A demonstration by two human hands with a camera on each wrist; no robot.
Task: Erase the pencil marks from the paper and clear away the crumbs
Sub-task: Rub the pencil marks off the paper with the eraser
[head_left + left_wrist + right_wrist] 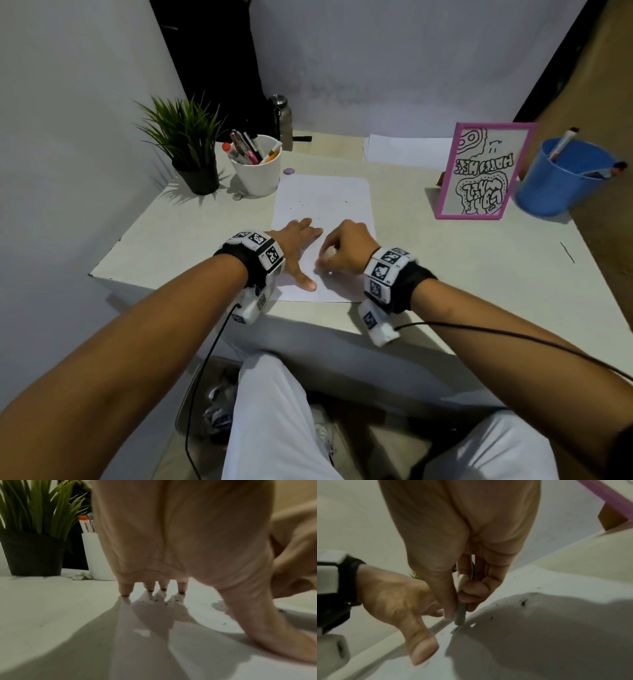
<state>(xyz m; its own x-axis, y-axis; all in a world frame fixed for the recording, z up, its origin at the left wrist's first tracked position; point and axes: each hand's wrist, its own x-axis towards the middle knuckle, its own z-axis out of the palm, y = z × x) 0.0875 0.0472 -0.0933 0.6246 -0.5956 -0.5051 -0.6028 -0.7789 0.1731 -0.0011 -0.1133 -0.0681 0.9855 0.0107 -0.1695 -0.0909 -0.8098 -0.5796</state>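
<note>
A white sheet of paper [325,202] lies in the middle of the desk. My left hand [297,247] presses flat on its near left part, fingers straight and thumb spread. My right hand [342,250] pinches a small whitish eraser [461,609] between thumb and fingers, its grey tip down on the paper [539,635]. Dark eraser crumbs [523,602] are scattered over the sheet, some near my left fingertips [150,588]. Faint specks show further up the paper in the head view.
A potted plant [186,144], a white cup of pens [257,168] and a small purple disc [288,170] stand at the back left. A pink-framed drawing [483,171] and a blue cup [561,174] stand at the right. A waste bin [212,401] sits under the desk.
</note>
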